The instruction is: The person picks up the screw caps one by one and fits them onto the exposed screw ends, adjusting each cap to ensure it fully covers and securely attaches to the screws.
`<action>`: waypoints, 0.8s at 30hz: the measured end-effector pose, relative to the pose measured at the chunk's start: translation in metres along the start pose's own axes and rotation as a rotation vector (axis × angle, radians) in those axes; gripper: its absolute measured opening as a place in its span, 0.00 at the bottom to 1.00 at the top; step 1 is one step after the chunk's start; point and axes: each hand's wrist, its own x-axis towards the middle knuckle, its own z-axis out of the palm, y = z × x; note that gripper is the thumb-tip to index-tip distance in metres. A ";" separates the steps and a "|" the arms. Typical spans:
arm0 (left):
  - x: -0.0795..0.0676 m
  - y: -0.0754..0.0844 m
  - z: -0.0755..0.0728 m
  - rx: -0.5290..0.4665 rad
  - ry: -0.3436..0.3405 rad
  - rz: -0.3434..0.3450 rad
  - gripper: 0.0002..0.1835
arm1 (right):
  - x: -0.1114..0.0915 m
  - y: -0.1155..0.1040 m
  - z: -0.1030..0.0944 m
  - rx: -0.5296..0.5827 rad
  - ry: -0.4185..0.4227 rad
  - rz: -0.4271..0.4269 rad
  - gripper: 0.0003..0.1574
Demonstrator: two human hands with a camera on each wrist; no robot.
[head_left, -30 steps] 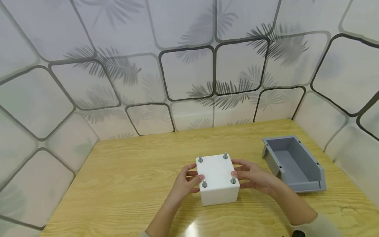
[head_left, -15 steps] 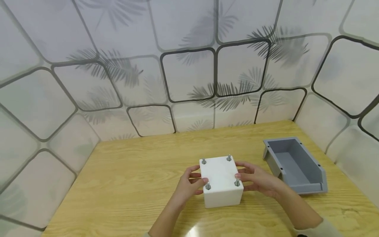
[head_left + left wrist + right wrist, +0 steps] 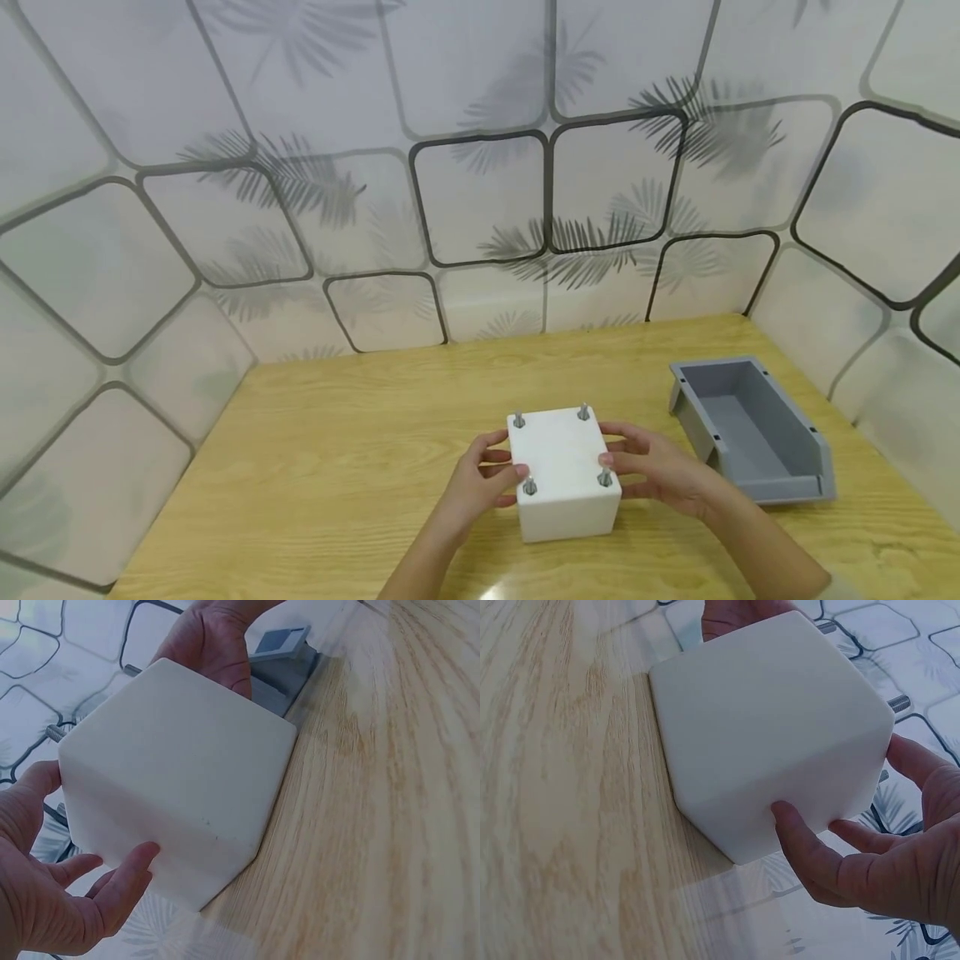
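Observation:
A white block (image 3: 564,454) stands on the wooden table, with a metal threaded stud (image 3: 530,486) sticking up at each top corner. My left hand (image 3: 476,479) holds its left side, thumb at the top edge by the near left stud and fingers spread down the side wall. My right hand (image 3: 663,475) grips the opposite side, its thumb close to the near right stud. In the left wrist view the block (image 3: 180,750) has its lower edge right at the tabletop, and several fingertips press its side. The right wrist view has the block (image 3: 772,712) between both hands.
A grey plastic bin (image 3: 783,490) stands on the table (image 3: 337,450) to the right, beyond my right forearm. Behind the table and at both sides rise walls covered with a leaf-and-frame pattern (image 3: 480,200).
The white block has shifted slightly to the right across the table, with both hands keeping their hold on it. The head view has tilted a little, so everything sits lower.

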 end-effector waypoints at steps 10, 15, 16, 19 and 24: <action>0.000 0.001 0.001 -0.013 -0.003 -0.010 0.37 | -0.002 0.002 -0.001 0.010 -0.011 -0.008 0.46; 0.000 -0.001 0.001 -0.022 -0.006 -0.007 0.37 | -0.003 0.001 -0.001 0.017 -0.018 -0.006 0.45; 0.000 -0.002 0.001 -0.023 -0.008 -0.005 0.37 | -0.003 0.000 -0.001 0.015 -0.016 -0.003 0.45; 0.001 -0.003 -0.001 -0.028 -0.010 -0.002 0.38 | -0.003 -0.002 0.001 0.004 -0.015 0.004 0.46; 0.002 -0.003 -0.002 -0.032 -0.011 0.005 0.38 | -0.004 -0.007 -0.001 -0.027 -0.028 0.003 0.45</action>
